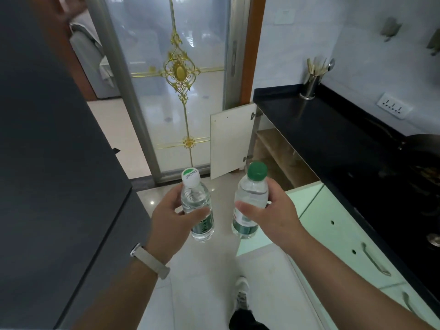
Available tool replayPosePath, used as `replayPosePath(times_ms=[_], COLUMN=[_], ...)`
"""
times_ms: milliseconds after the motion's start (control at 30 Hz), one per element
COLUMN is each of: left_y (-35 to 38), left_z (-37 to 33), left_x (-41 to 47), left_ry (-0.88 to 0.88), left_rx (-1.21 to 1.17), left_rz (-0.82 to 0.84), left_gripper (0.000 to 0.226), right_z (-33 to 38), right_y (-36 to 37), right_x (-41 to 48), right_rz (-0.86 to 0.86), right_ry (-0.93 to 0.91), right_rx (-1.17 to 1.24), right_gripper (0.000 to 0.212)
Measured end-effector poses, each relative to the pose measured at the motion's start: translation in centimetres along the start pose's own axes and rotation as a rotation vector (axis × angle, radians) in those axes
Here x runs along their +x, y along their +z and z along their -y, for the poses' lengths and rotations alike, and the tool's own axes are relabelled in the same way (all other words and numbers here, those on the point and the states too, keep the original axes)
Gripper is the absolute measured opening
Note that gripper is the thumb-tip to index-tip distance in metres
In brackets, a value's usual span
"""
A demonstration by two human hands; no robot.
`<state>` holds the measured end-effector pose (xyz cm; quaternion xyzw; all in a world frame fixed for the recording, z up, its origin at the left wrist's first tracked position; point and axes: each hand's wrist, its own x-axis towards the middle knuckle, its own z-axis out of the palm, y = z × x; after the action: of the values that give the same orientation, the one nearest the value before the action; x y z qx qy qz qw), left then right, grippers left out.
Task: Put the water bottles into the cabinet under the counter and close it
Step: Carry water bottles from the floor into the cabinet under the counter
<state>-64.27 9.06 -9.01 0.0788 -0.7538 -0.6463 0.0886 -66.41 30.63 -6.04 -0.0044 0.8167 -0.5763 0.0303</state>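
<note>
My left hand (170,216) grips a clear water bottle with a white cap (196,201), held upright over the floor. My right hand (276,214) grips a second clear water bottle with a green cap (250,198), also upright. Both carry green labels low on the body. Ahead and to the right, the cabinet under the black counter (316,129) stands open: its far white door (232,139) swings out toward the glass door, its near pale green door (307,198) swings toward me. A brown shelf (276,146) shows inside.
A dark grey tall unit (54,163) fills the left side. A frosted glass sliding door with gold ornament (181,86) stands ahead. On the counter are a steel utensil holder (309,86) and a black wok (421,148). Pale green drawer fronts with handles (371,256) run along the right.
</note>
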Motion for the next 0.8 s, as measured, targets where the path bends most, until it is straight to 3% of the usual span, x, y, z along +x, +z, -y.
replayPosePath(times_ms=[533, 800], left_y=[5.6, 8.9], left_z=[-2.1, -2.2], left_x=[24.4, 33.8], left_ry=[-0.007, -0.016], left_rx=[0.076, 0.064], left_rz=[-0.034, 0.097], left_gripper=[0.056, 0.047], right_z=[-1.5, -2.4], right_y=[-0.7, -1.5], right_x=[28.0, 34.9], right_rz=[0.027, -0.036], right_ry=[-0.028, 0.031], right_rx=[0.039, 0.018], right_gripper=[0.045, 0.044])
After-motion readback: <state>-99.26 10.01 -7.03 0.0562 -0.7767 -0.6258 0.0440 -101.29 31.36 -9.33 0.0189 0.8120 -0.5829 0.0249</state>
